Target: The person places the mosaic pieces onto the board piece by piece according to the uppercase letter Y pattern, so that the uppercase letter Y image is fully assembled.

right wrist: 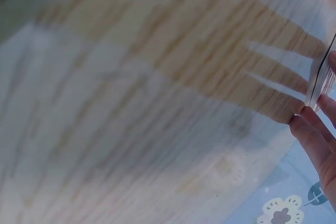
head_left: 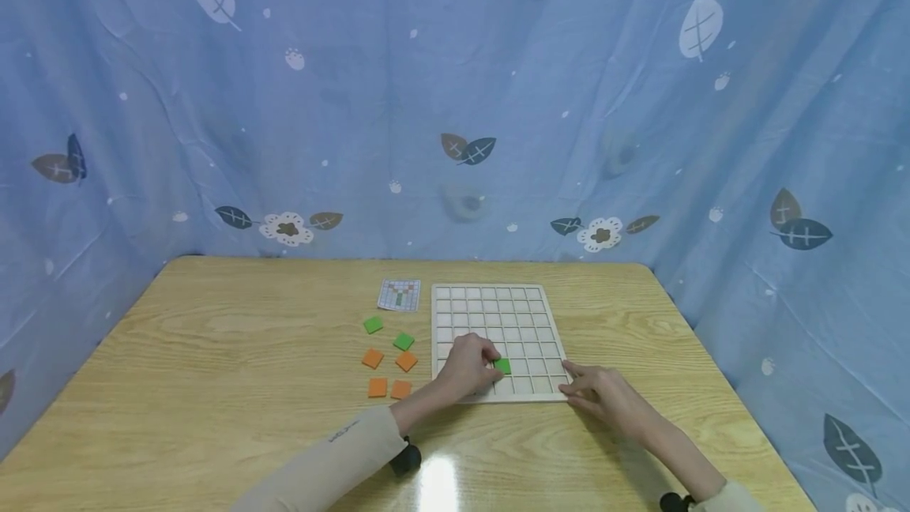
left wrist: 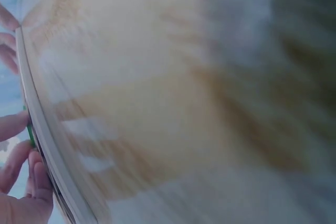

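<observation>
The yellow-brown wood-grained tabletop (head_left: pixel 213 354) looks smooth and glossy, catching bright glare. The blue leaf-printed cloth curtain (head_left: pixel 398 77) is matt and creased; the white square gridded board (head_left: pixel 515 330), matt; the flat orange and green square tiles (head_left: pixel 404 340), smooth.

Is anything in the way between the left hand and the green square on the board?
No, nothing visible is in the way. The left hand pinches the green square over the white board. The orange squares lie off to the board's left, on the table.
</observation>
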A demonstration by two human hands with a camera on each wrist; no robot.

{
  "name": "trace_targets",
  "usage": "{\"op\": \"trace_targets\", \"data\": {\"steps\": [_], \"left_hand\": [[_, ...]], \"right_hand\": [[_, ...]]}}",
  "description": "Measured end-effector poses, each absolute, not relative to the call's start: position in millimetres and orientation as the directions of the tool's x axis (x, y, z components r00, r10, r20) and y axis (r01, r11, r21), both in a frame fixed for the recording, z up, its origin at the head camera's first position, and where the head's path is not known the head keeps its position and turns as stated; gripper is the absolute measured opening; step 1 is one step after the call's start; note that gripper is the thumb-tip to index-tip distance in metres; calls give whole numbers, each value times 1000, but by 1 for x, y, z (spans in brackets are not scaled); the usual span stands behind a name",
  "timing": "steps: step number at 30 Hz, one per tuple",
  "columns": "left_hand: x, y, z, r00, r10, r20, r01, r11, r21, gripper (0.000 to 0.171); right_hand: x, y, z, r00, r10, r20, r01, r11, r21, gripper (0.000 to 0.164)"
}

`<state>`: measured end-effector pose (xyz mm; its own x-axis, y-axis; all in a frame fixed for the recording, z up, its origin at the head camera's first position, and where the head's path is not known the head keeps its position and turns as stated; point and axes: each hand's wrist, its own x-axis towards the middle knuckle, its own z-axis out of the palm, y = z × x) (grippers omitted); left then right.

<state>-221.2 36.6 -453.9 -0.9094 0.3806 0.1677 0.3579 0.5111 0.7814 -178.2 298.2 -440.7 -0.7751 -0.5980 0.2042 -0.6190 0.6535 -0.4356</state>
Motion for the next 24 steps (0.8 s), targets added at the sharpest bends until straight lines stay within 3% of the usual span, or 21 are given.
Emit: {"op": "trace_targets", "data": {"steps": [6,16,24], "left_hand": [[-224,34,-454,-904,387,181,365,481,797,19],[-230,-11,-439,-869,453,199,354,288,890,15],[-241,-70,-435,-936,318,149,218,194,957,24]], "right_hand": [[-178,298,-440,-779,-593,202,-615,661,-430,11],[-177,297,-441,-757,-609,238,-648,651,-395,12],[-177,296,-437,-772,-602,203,-627,669,-399,10]]}}
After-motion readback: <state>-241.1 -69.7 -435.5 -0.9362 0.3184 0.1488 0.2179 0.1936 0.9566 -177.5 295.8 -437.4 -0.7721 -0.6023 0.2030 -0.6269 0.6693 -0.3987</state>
